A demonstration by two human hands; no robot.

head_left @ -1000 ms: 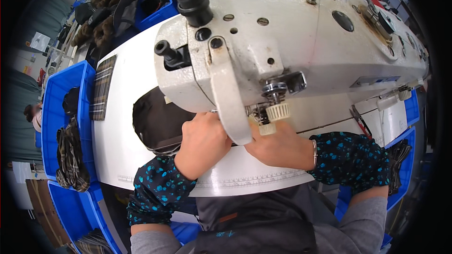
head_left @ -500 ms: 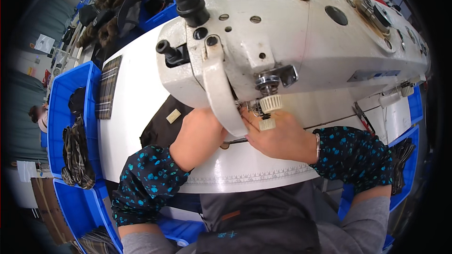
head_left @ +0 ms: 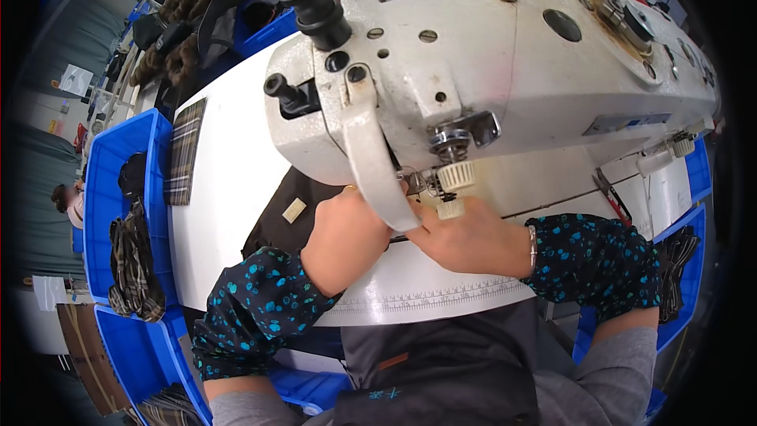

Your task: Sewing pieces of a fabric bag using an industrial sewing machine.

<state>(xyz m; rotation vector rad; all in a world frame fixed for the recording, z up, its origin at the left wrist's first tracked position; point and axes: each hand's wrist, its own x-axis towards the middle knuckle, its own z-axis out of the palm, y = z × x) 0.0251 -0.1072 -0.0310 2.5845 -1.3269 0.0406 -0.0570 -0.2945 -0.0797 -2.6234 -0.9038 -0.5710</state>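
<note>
A white sewing machine stands over the work, its curved lever guard hanging in front of my fingers. My left hand is curled over a piece of dark fabric, which spreads out to its left and bears a small beige label. My right hand has its fingers bent in under the machine head, beside the cream tension knobs. The fingertips of both hands almost meet near the needle area. The guard hides most of them, and I cannot make out what the right fingers pinch.
A printed ruler strip runs along the front of the white table. Checked cloth lies at the left edge. Blue bins with garments stand at the left, another at the right. Red-handled snips lie behind my right sleeve.
My left hand has shifted a little to the right, closer to my right hand. The right hand stays nearly in place, and the view has moved slightly.
</note>
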